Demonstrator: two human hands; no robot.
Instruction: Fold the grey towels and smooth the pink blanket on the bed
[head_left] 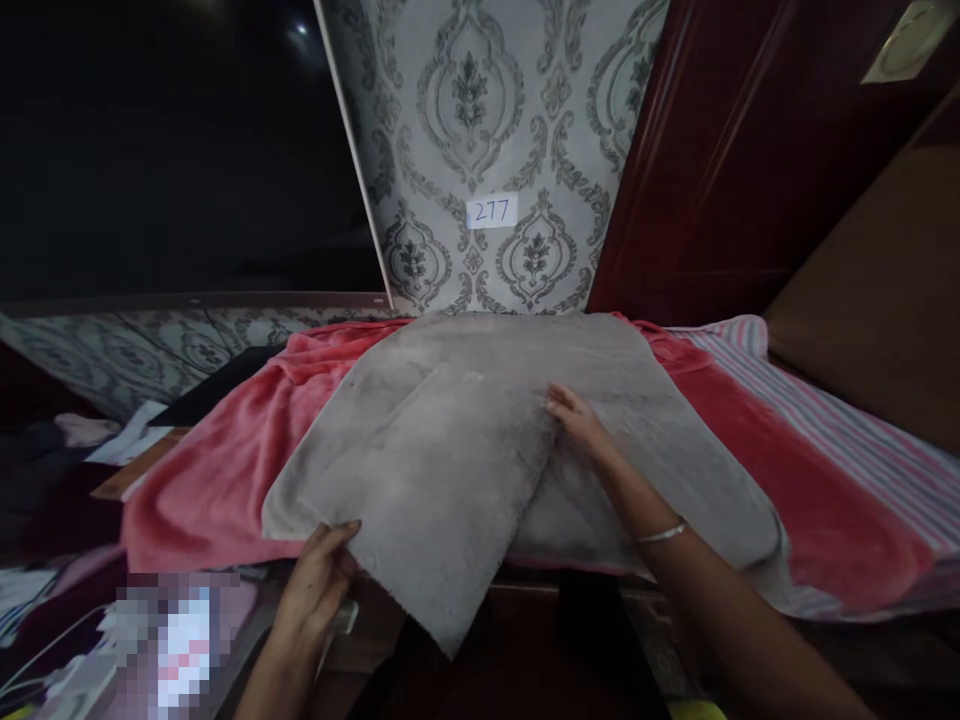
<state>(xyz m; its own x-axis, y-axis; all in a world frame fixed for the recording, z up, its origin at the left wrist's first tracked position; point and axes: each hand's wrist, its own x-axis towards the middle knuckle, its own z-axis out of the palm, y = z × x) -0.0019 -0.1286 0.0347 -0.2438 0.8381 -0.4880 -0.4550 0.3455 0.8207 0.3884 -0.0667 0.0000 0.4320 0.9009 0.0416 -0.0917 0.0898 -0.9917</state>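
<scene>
A grey plush cloth (pixel 450 420) is spread out in front of me, one corner of it hanging down over the front edge. My left hand (pixel 321 568) pinches its near left edge between thumb and fingers. Farther in and to the right, my right hand (pixel 576 415) has its fingers closed on the edge of the upper grey layer. More grey plush fabric (pixel 675 450) lies beneath that layer on the right; I cannot tell whether it is the same piece folded. Under the grey fabric is a red plush blanket (pixel 217 460), showing on both sides.
Striped fabric (pixel 840 420) lies at the right, beside a brown panel (pixel 885 270). A large dark screen (pixel 180 150) stands at the back left, against patterned wallpaper (pixel 420 130) bearing a paper label (pixel 492 210). A dark red door (pixel 720 150) is at the back right. Cluttered items are at lower left.
</scene>
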